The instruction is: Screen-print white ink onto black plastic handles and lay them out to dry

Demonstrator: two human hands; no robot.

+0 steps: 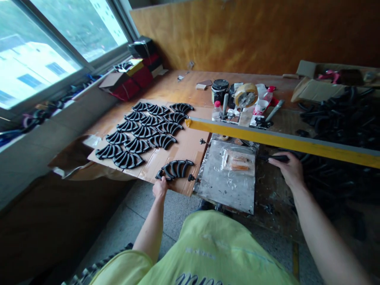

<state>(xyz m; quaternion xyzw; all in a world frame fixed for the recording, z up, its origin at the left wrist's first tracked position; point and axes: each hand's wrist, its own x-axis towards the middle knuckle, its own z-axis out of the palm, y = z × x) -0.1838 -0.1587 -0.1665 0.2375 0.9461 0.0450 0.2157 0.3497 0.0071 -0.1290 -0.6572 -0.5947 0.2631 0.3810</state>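
Note:
My left hand [160, 187] is closed on the near end of a black, ribbed, fan-shaped piece [175, 169], at the front edge of a cardboard sheet [181, 147]. Rows of similar black curved pieces [141, 130] lie on the sheet beyond it. Over on the right, my right hand [290, 169] is closed around a slim black object [277, 158], perhaps a handled tool; its exact kind is unclear. Between the hands lies a grey metal plate [225, 186] bearing a clear plastic packet [239, 161] with orange-brown strips inside. A small black knob-like part [191, 178] sits near the fan-shaped piece.
A yellow-edged bar [267, 137] crosses above the bench. Behind it stand a black-lidded tub [220, 90], a tape roll [246, 95] and a red-capped bottle [217, 111]. Dark curved parts [335, 118] are heaped at right, beside an open carton [314, 90]. Boxes [130, 81] line the window side.

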